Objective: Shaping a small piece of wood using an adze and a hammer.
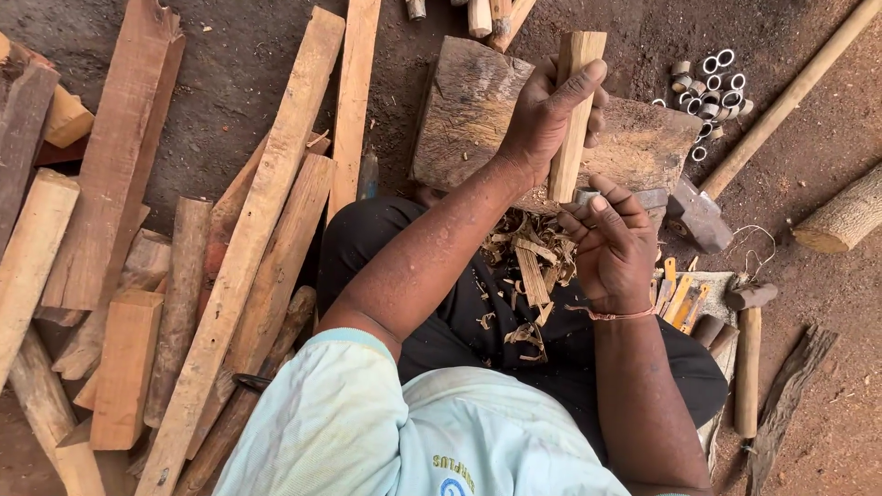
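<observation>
My left hand [551, 115] grips a pale squared wooden stick [577, 64], held upright with its lower end resting on a dark wooden chopping block [469, 101]. My right hand [611, 243] is just below the stick's foot, fingers curled around a small grey metal ring [585, 195] at the stick's base. Wood shavings [533, 262] lie in my lap between the two hands.
Several long planks and wood offcuts [248, 239] lie piled at the left. A heap of metal rings [712, 87] sits at the upper right, next to a long pole [790, 96]. A hammer head [698, 219], a mallet [749, 354] and a log [841, 220] lie at the right.
</observation>
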